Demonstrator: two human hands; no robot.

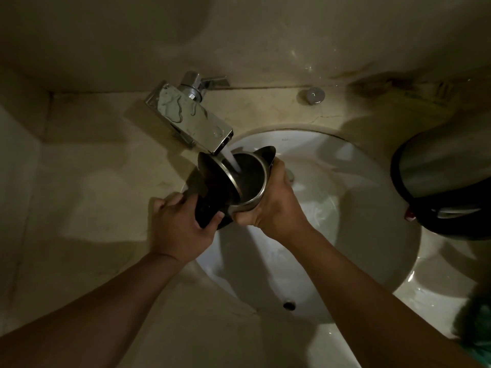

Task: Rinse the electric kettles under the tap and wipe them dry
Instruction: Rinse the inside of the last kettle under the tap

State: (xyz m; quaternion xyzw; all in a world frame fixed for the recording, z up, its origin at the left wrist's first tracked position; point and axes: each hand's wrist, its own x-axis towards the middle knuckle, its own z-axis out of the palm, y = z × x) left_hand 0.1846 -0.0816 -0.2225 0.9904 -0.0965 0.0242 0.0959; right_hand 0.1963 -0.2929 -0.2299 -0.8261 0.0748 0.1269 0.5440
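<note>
Here, dim washroom, view looking down at a white oval basin (372,208) set into a beige stone counter (79,168). A steel electric kettle (252,187) is held over the far left part of the basin, right under the spout of a chrome tap (191,118). Its black lid (212,181) is flipped open to the left, and the mouth faces up and slightly toward the camera. A stream of water (233,162) runs from the tap straight into the open mouth. The kettle's pouring lip points far, toward the wall.

The left hand (180,227) is closed around the kettle's black handle (207,213) on the near left side, thumb over the top. The right hand (276,205) is wrapped around the steel body from the right and underneath, fingers curled under the near edge, thumb up along the side near the lip. Both forearms come in from the near edge of the view.

A second kettle (446,181), steel with black trim, sits at the right edge on the counter, well apart from the held one, partly cut off by the frame; there's a small red part (410,215) near its base. A round chrome cap (314,95) sits on the counter right of the tap, near the wall. The basin overflow hole (289,305) is on the near wall of the basin. Wet patches show on the counter at near right. Some green cloth (478,333) is at the near right corner, too cut off to tell what it is.
</note>
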